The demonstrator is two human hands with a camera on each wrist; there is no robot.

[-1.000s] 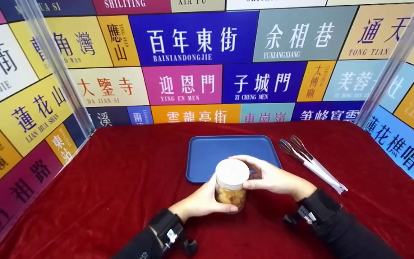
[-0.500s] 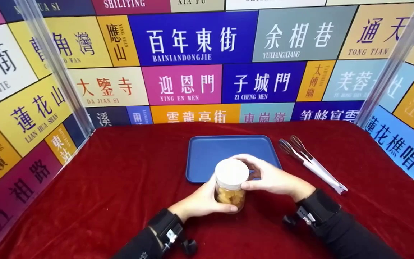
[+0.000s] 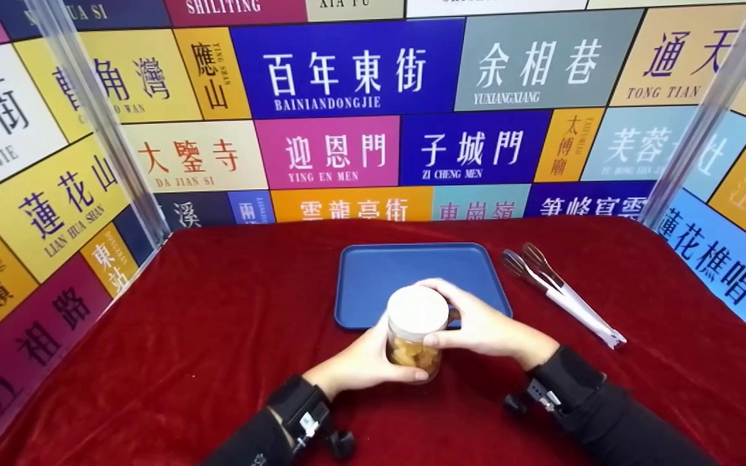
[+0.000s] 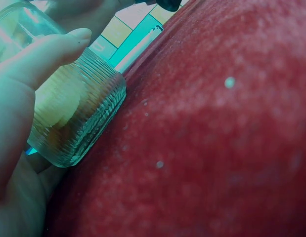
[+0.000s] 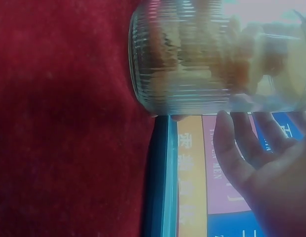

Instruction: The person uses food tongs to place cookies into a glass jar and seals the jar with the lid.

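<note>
A clear glass jar [image 3: 414, 355] of yellowish chunks stands upright on the red cloth in the head view, with a white lid [image 3: 418, 310] on top. My left hand [image 3: 361, 362] grips the jar's body from the left, its thumb across the front. In the left wrist view that thumb lies over the ribbed glass of the jar [image 4: 86, 106]. My right hand [image 3: 484, 327] holds the lid from the right, thumb at the near rim and fingers round the far side. The right wrist view shows the right hand's fingers [image 5: 232, 148] curved beside the jar [image 5: 192, 59].
Just behind the jar lies a blue tray [image 3: 386, 275], partly covered by the jar and right hand. Metal tongs [image 3: 567, 301] rest on the red cloth [image 3: 217, 336] to the right. A wall of coloured sign panels [image 3: 347, 71] rises behind the table.
My right hand has turned round the lid, its thumb sliding left along the near rim and its wrist shifting slightly left and nearer. The left hand and jar stay in place.
</note>
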